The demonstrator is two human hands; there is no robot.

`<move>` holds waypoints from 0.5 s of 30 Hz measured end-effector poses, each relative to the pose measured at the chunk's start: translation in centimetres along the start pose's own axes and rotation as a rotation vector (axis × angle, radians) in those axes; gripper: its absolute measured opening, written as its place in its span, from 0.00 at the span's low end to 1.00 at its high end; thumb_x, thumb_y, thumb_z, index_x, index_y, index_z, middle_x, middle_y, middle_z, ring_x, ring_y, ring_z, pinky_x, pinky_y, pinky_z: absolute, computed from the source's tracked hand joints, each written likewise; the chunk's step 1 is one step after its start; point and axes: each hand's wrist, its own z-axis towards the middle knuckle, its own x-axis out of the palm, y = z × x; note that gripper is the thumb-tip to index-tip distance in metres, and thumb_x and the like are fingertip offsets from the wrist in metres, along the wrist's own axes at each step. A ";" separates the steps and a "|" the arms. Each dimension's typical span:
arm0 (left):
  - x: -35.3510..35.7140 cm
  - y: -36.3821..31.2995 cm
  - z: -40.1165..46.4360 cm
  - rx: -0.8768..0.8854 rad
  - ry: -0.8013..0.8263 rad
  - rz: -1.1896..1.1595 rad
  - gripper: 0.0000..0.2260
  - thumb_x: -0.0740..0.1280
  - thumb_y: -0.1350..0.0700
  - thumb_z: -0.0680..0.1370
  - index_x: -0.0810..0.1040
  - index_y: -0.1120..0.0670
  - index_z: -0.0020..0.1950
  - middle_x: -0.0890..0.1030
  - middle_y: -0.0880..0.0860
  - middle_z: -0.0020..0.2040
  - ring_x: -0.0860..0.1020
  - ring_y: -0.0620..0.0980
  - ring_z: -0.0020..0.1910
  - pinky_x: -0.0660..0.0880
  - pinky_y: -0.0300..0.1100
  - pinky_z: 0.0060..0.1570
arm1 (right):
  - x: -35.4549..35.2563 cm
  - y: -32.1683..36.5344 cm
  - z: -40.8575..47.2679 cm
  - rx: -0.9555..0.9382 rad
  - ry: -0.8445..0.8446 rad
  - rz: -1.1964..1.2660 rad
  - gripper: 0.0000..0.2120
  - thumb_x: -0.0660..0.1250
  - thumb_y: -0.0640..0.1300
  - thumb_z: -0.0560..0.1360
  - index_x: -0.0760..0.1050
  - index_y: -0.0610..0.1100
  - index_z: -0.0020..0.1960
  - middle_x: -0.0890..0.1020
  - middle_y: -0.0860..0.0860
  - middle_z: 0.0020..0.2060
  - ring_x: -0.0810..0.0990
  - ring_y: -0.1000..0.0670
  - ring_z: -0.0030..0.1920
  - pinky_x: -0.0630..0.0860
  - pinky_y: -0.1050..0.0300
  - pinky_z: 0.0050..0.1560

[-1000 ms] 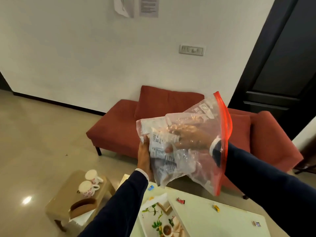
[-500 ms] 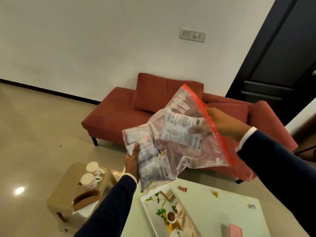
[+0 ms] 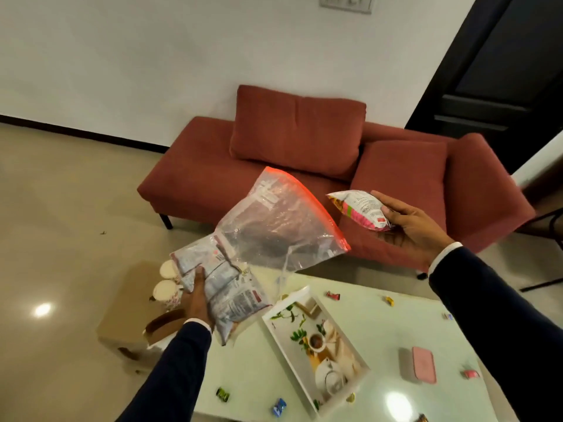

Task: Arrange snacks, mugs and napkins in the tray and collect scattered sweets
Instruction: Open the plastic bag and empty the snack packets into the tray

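We see the tray (image 3: 307, 356) on the table (image 3: 374, 330); sweets (image 3: 333, 295) around it, 2 mugs (image 3: 166, 290) left, sofa (image 3: 304, 166) behind.

Left hand (image 3: 197, 303) grips bag (image 3: 268, 226); right hand (image 3: 411, 226) holds packet (image 3: 359, 207).

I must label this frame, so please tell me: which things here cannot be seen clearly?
All in the head view:
- Snack packets inside the zip bag: count unclear, they overlap behind crinkled plastic and the left hand.
- Snack packet in the right hand: print too blurred to read.
- Two mugs: partly hidden by the bag.
- Sweets on the table: too small to identify.
- Napkin holder: partly behind the left sleeve.
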 end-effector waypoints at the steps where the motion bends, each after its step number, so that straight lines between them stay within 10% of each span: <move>1: -0.8 0.1 0.5 -0.014 -0.014 -0.016 0.35 0.76 0.36 0.70 0.75 0.51 0.72 0.83 0.56 0.63 0.83 0.61 0.59 0.79 0.61 0.61 | -0.1 -1.3 0.2 0.016 -0.023 0.027 0.18 0.60 0.36 0.82 0.77 0.46 0.69 0.84 0.48 0.61 0.86 0.51 0.50 0.84 0.54 0.40; 6: -3.3 0.2 1.9 -0.025 -0.040 -0.028 0.29 0.74 0.38 0.73 0.77 0.51 0.69 0.88 0.53 0.51 0.88 0.54 0.45 0.85 0.50 0.39 | -0.2 -10.0 1.9 0.168 -0.107 -0.002 0.19 0.63 0.33 0.80 0.73 0.39 0.71 0.82 0.40 0.61 0.85 0.46 0.51 0.84 0.50 0.52; 15: -4.7 5.5 6.4 -0.185 0.137 0.064 0.37 0.70 0.30 0.70 0.76 0.50 0.73 0.82 0.59 0.66 0.80 0.63 0.65 0.72 0.64 0.69 | 2.4 -28.4 6.1 0.591 0.039 -0.403 0.29 0.79 0.30 0.64 0.77 0.32 0.64 0.84 0.34 0.54 0.85 0.37 0.51 0.81 0.40 0.58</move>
